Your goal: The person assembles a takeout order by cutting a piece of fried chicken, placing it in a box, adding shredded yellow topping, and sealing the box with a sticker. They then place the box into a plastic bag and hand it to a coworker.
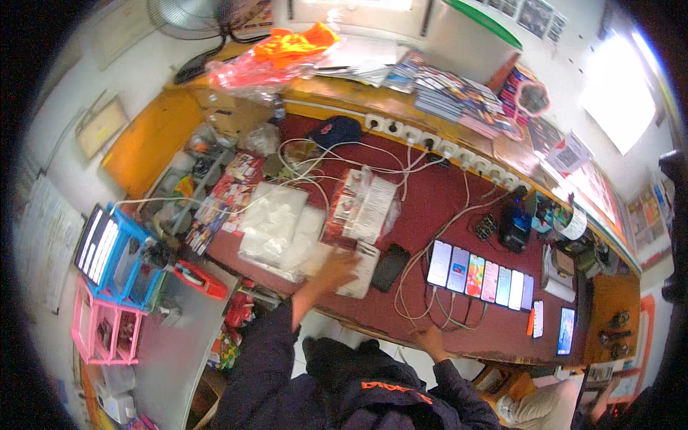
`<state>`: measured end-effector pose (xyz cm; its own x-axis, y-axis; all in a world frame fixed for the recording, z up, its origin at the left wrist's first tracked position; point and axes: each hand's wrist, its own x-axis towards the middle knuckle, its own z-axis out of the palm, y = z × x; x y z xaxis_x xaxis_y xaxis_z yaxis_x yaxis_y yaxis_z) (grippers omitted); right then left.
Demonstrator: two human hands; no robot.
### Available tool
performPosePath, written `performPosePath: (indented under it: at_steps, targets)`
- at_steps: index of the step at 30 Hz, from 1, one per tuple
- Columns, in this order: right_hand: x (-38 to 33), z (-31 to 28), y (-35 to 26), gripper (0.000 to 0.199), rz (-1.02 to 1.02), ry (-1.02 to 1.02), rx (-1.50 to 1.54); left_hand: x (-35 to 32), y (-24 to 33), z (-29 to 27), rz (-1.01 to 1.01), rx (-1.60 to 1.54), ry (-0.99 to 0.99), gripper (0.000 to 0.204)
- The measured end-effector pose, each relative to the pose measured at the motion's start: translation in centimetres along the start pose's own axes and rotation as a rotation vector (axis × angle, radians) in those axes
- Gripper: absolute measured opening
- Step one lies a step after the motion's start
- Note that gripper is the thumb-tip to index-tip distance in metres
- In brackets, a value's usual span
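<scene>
My left hand [337,270] reaches over the red tabletop, fingers stretched out at the edge of a white printed pad [364,272]. It looks open, though slightly blurred; whether it presses on the pad I cannot tell. A dark phone [390,267] lies just right of the pad. Clear plastic sleeves [276,222] are spread to the left. My right hand [431,342] rests at the table's near edge, fingers loosely apart with nothing visible in them. Close by it, white charging cables [416,315] run toward a row of lit phones [474,274].
At the right lie another lit phone [565,331] and an orange item [531,322]. Behind stand a power strip [430,140], a dark cap [335,132] and a wrapped paper bundle [367,204]. A blue rack [127,258] sits left. Another person's knee [545,405] shows lower right.
</scene>
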<state>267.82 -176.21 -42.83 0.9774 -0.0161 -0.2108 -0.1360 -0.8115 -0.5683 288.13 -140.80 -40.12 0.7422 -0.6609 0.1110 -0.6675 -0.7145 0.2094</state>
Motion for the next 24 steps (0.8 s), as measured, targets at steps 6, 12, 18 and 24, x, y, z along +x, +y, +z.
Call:
performPosePath:
  at_steps: [6,12,18,24]
  targets:
    - [2.3,-5.1,-4.0,0.038,0.054,0.005,0.286,-1.8,-4.1,-1.3,0.032,-0.192,0.060,0.090]
    - [10.4,-2.9,-13.5,0.031,-0.223,-0.141,0.567,-1.1,-3.9,-3.6,0.083,-0.173,0.020,0.105]
    - [16.8,1.9,-18.9,0.028,-0.239,-0.337,0.332,-1.3,-4.2,-3.2,0.040,-0.259,0.061,0.116]
    - [19.7,4.7,-22.1,0.037,-0.263,-0.303,0.148,-1.2,-5.1,-2.6,0.015,-0.273,0.036,0.118]
